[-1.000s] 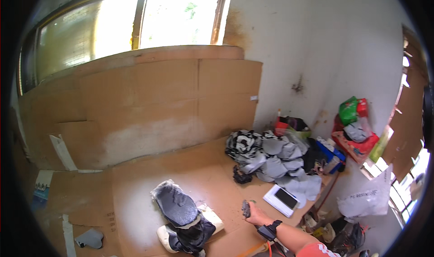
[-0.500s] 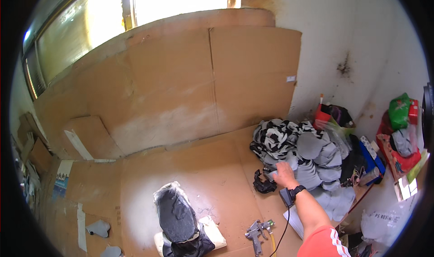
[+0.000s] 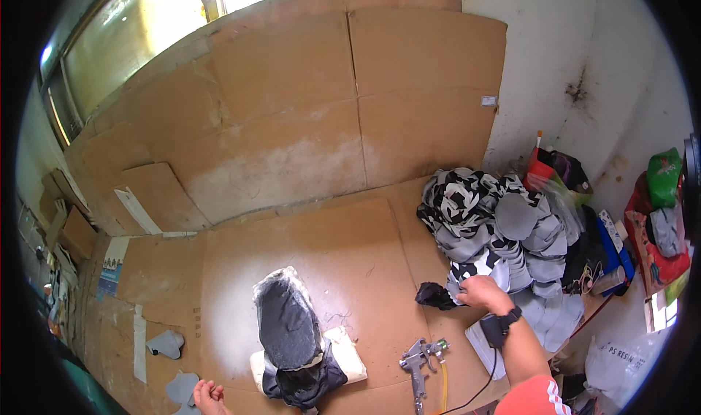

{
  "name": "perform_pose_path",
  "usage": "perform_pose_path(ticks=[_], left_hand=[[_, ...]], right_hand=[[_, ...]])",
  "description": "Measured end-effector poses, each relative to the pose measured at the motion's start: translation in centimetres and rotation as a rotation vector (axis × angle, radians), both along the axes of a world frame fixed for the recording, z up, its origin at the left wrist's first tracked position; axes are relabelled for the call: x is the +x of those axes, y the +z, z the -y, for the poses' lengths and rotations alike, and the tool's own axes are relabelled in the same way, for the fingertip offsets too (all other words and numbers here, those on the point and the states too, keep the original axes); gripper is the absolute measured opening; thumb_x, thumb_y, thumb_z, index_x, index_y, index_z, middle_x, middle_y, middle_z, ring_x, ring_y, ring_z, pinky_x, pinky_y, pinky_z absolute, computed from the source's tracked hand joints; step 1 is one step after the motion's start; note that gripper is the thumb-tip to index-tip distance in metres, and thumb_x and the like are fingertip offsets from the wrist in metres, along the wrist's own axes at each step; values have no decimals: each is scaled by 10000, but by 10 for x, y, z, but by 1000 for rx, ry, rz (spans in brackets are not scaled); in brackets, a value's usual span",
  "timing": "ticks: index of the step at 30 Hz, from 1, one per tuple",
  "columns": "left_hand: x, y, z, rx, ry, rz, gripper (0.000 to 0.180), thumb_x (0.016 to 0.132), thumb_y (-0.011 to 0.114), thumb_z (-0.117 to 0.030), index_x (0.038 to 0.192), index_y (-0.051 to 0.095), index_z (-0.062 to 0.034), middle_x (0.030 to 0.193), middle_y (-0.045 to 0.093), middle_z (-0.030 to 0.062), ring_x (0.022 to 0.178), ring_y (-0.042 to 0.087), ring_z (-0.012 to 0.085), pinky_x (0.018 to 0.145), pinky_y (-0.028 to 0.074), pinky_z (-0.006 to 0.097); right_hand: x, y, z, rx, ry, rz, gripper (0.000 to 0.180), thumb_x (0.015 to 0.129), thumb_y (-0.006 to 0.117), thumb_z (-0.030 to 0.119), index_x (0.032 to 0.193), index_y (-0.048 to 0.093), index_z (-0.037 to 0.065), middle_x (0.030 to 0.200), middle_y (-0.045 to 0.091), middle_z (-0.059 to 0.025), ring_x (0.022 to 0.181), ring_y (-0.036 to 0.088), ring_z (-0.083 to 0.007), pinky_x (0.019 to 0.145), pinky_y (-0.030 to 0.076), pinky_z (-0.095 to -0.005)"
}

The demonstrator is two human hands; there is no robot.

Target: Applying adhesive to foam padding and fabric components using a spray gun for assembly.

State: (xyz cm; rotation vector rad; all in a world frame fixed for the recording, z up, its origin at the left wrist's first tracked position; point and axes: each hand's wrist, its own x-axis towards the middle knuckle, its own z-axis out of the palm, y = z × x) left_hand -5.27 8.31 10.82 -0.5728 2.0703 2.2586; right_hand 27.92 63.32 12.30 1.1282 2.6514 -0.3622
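My right hand (image 3: 483, 292) reaches to the front of a pile of grey and black-and-white patterned cut pieces (image 3: 462, 203). Its fingers are closed at the pile's edge, beside a crumpled black cloth-like thing (image 3: 434, 296); what they grip is hidden. At the lower edge my left hand (image 3: 209, 397) shows only in part, its fingers curled in next to a flat grey piece (image 3: 182, 391). Whether it holds anything cannot be made out. Between the hands a dark, shoe-shaped pad with a whitish crusted rim (image 3: 286, 320) lies on black cloth (image 3: 308, 386) and a cream-coloured bundle (image 3: 349, 353).
A spray gun (image 3: 422, 364) with a yellow hose lies left of my right forearm. Another grey piece (image 3: 166, 344) is at the left. Cardboard (image 3: 358, 232) covers the table and the wall behind. Bags (image 3: 661, 232) and a blue box (image 3: 613, 247) crowd the right side.
The view has tilted down slightly. My left hand has come in at the lower edge. Under my right hand, patterned pieces now show, and the black thing looks more bunched up.
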Motion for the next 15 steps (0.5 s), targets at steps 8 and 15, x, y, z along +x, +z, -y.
perform_pose_path(ticks=[8, 15], left_hand=[[20, 24, -38, 235, -363, -42, 184, 824, 609, -92, 988, 577, -15, 793, 620, 86, 635, 614, 190, 629, 520, 291], [83, 64, -52, 257, -1733, 201, 274, 937, 555, -151, 1162, 585, 2, 1100, 636, 87, 970, 604, 144, 866, 480, 281]], right_hand=[[20, 133, 147, -727, -414, -1347, 293, 894, 572, 203, 1057, 625, -36, 910, 662, -54, 789, 609, -102, 726, 500, -267], [-70, 161, 311, -1186, -364, -1796, 320, 942, 472, 167, 1210, 496, -6, 1095, 624, -104, 981, 628, -197, 866, 518, -355]])
